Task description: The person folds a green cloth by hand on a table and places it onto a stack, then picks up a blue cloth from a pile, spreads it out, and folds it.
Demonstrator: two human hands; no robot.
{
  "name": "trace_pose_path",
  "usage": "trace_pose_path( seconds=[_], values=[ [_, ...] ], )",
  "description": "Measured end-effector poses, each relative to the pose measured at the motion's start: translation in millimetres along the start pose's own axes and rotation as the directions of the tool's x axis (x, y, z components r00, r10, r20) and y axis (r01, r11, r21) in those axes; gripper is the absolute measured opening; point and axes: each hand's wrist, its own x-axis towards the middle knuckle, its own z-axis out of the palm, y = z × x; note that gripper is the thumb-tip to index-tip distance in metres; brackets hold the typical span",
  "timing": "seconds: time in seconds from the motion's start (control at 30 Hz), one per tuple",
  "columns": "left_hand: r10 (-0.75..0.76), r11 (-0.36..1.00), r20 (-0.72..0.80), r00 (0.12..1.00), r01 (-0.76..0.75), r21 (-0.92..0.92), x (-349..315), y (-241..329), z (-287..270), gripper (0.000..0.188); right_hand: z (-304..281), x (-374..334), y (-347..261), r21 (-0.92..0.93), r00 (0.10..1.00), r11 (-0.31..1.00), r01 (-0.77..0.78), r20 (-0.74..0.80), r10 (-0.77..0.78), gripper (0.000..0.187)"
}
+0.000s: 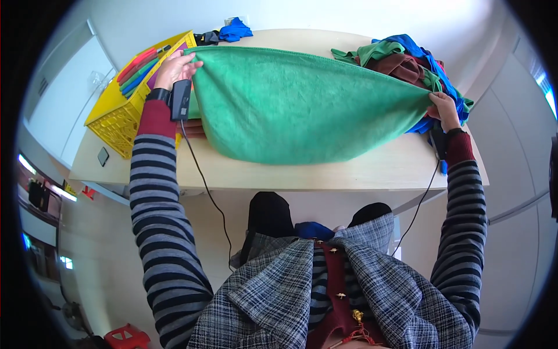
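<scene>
A green cloth (pixel 302 107) is stretched wide above the table, its upper edge pulled fairly straight and its lower part sagging in a curve. My left hand (pixel 175 70) pinches its upper left corner, beside the yellow crate. At the other end my right hand (pixel 444 109) grips the right corner, close to a heap of crumpled cloths (pixel 401 67) in green, brown and blue. Behind the cloth's left side, part of some brown folded cloth (pixel 193 129) shows on the table; the rest is hidden.
The yellow plastic crate (pixel 113 125) at the left holds several folded cloths (pixel 141 70). Blue cloth (pixel 235 30) and black items lie at the table's back. A small dark flat object (pixel 103 156) rests near the left edge. Cables (pixel 212 200) hang from both wrists. A red stool (pixel 128 337) stands on the floor.
</scene>
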Motion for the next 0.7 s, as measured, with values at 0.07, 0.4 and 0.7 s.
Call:
trace_pose_path(
  seconds=[0.07,0.4,0.7],
  values=[
    [0.050,0.990,-0.084,0.995,-0.060,-0.125,4,1,7,0.028,6,-2,-9,0.146,0.999,0.989,-0.013,-0.046,0.020,0.015],
    [0.250,0.899,0.071,0.966,-0.204,-0.388,6,-49,-50,0.020,1,-21,-45,0.173,0.957,0.951,0.255,0.094,-0.274,0.020],
    [-0.115,0.901,0.241,0.964,0.203,-0.383,-60,-189,-101,0.016,20,-34,34,0.044,0.914,0.992,-0.114,0.396,0.088,0.014]
  ],
)
